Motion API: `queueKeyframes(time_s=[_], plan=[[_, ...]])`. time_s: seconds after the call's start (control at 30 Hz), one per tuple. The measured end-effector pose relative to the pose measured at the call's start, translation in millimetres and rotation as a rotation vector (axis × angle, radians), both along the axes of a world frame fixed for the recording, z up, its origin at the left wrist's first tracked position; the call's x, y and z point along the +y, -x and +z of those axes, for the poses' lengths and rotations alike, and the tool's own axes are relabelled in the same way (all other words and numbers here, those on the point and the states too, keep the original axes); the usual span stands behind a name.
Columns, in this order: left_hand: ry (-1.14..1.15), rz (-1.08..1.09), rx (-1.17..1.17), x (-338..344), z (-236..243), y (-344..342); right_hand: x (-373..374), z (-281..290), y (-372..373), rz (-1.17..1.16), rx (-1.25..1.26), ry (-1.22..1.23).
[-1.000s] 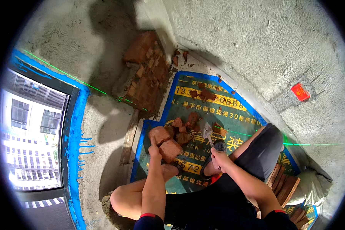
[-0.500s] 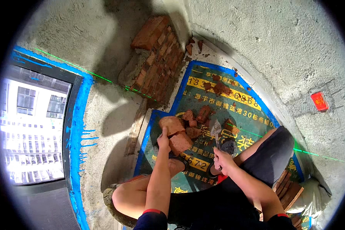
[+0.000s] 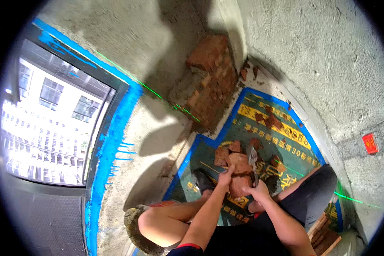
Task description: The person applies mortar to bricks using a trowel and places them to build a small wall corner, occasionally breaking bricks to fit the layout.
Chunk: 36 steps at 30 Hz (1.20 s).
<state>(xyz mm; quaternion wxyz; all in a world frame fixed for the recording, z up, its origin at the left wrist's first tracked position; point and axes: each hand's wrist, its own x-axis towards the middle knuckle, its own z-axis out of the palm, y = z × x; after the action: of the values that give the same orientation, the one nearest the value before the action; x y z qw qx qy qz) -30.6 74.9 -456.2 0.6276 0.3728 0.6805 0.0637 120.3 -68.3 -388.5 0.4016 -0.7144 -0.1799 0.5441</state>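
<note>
Between my knees, my left hand (image 3: 226,177) is closed on the left side of a red brick, split across into an upper piece (image 3: 239,163) and a lower piece (image 3: 240,187). The two pieces lie close together, with a dark crack between them. My right hand (image 3: 259,193) is wrapped round the handle of a trowel (image 3: 252,157), whose grey blade points away from me, along the brick's right side. The fingers of that hand reach the lower piece's right edge. Smaller brick chunks (image 3: 221,156) lie just beyond the brick.
A green floor sheet (image 3: 226,213) with blue tape edges carries more brick rubble (image 3: 274,122). In the far corner stands a brick stack (image 3: 213,91) against the plaster wall. A window (image 3: 60,115) is at left, a red box (image 3: 370,144) on the right wall. Bricks (image 3: 326,239) sit lower right.
My right hand has brought the trowel left, from apart to beside the split brick. The brick now sits closer to the trowel. The whole view has shifted and tilted.
</note>
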Motion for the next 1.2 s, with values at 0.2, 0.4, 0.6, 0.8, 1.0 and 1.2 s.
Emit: queueKeyframes(time_s=[0.2, 0.4, 0.6, 0.8, 1.0, 1.2], plan=[[0.172, -0.089, 0.078, 9.9, 70.8, -17.3, -1.8, 46.4, -4.5, -0.062, -0.082, 0.085], [-0.07, -0.082, -0.157, -9.9, 125.0, -29.3, 2.6, 81.4, -6.8, -0.198, -0.142, -0.025], [-0.463, -0.365, -0.036, -40.0, 156.5, -54.9, -0.5, 90.7, -5.7, -0.276, -0.281, -0.147], [-0.261, -0.361, -0.203, -30.5, 145.3, -38.5, -18.9, 77.1, 5.1, -0.258, -0.159, -0.217], [-0.059, -0.245, 0.101, -44.8, 63.2, 3.4, -34.4, 81.5, 10.8, -0.301, 0.446, -0.007], [-0.364, -0.654, 0.695, -55.2, 19.6, -2.4, -33.7, 83.3, -9.0, -0.531, 0.764, -0.003]])
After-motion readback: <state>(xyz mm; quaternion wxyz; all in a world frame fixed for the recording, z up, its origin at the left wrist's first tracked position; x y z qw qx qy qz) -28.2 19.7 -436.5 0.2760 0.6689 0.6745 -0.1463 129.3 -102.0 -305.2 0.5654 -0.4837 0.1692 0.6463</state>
